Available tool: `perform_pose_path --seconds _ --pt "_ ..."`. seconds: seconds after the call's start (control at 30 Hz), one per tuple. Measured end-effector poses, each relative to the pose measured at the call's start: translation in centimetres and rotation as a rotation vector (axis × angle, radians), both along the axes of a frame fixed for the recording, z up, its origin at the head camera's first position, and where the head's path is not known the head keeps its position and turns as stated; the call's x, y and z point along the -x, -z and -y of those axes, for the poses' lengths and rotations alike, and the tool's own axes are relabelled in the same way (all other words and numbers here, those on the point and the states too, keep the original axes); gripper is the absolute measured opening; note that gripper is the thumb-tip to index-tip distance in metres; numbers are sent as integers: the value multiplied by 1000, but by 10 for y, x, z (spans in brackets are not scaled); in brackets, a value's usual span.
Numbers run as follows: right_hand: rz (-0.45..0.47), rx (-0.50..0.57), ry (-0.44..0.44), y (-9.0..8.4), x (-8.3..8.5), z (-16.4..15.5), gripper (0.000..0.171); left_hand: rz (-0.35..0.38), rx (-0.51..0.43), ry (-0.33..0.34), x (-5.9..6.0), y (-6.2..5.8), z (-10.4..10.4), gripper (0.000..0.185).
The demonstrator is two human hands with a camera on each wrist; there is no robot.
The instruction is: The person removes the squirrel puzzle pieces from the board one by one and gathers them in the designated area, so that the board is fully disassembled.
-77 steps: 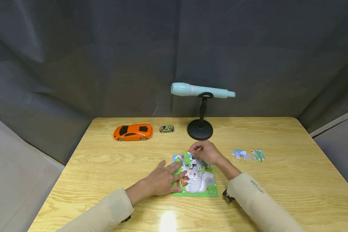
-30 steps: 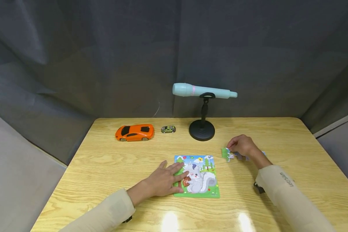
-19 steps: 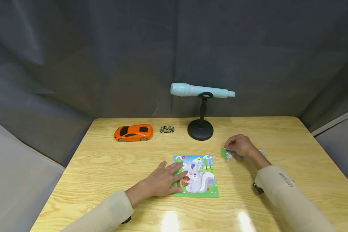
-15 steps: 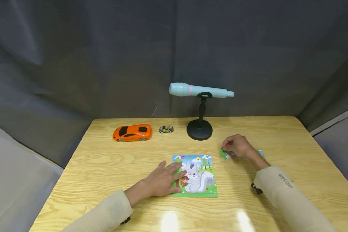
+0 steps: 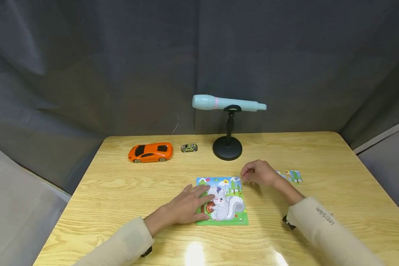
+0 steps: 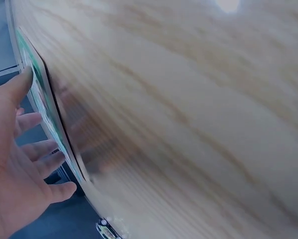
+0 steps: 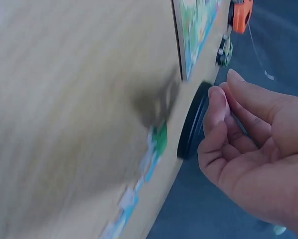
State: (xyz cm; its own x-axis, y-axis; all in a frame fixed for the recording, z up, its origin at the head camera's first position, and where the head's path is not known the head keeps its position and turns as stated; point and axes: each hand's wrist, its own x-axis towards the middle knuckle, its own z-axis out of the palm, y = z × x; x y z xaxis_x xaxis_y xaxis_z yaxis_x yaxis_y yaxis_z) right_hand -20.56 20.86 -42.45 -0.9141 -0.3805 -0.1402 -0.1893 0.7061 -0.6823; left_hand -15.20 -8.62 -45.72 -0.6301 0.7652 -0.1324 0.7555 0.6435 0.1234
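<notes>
Head view: right hand (image 5: 260,173) now beside puzzle board (image 5: 222,201), away from loose pieces (image 5: 290,176), fingers loosely curled, empty; left hand (image 5: 186,207) unchanged, fingers flat on board.

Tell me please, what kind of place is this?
Probably a small recording booth or staged tabletop set, not a home room: dark grey curtains close in a bare wooden table, and a toy microphone on a stand stands behind toy cars and a squirrel puzzle.
</notes>
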Motion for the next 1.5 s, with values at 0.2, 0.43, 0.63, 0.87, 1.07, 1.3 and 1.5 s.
perform_pose_path --seconds 0.2,0.43,0.63,0.87,1.07,1.3,1.5 --pt "44 31 -14 7 -13 15 12 16 -15 53 -2 -3 -10 62" --pt "47 58 -41 14 -23 25 17 22 -2 106 -10 -4 -21 62" --pt "47 34 -53 17 -28 30 20 36 43 140 -20 -4 -27 63" --pt "38 -11 -60 20 -30 35 18 -36 91 170 -21 1 -27 63" --pt "28 -31 -77 21 -30 38 17 -103 106 206 -19 5 -25 64" --pt "14 -42 -104 23 -30 40 14 -120 103 210 -17 6 -25 55" --pt "-19 -61 -141 24 -29 38 13 -145 120 209 -16 6 -25 47"
